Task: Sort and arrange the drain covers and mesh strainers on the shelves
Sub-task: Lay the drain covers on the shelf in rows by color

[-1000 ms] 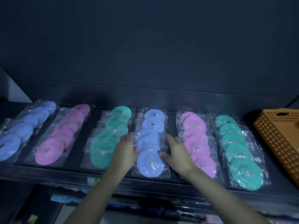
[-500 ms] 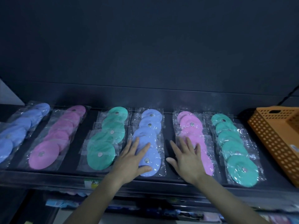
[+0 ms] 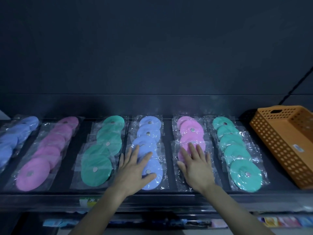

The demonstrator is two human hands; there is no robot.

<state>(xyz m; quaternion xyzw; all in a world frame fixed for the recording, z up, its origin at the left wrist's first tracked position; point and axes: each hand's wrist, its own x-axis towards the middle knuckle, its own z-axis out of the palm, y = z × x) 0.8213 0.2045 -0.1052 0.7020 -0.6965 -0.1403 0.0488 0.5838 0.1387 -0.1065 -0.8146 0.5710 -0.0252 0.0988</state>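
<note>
1. Head view: your left hand [image 3: 133, 168] lies flat on the near end of the centre blue row [image 3: 149, 131] of bagged drain covers. Its fingers are straight and spread, and it grips nothing.
2. Your right hand [image 3: 197, 168] lies flat on the near half of the right pink row [image 3: 191, 129]. Its fingers are straight, and it grips nothing.
3. The two hands are apart, with a bare strip of the shelf [image 3: 152, 197] between them.
4. Six rows lie on this dark shelf, each running front to back. Each disc sits in a clear bag and overlaps the next.
5. Left to right, the other rows are the far-left blue row [image 3: 13, 138], the left pink row [image 3: 44, 158] and the left green row [image 3: 101, 153]. The right green row [image 3: 237, 150] comes last.
6. An orange perforated basket [image 3: 284, 143] stands at the right end of the shelf, near the right green row.
7. A black cable [image 3: 296, 82] runs up the wall behind the basket.
8. Coloured packages [image 3: 279, 221] show on a lower level, too blurred to identify.
</note>
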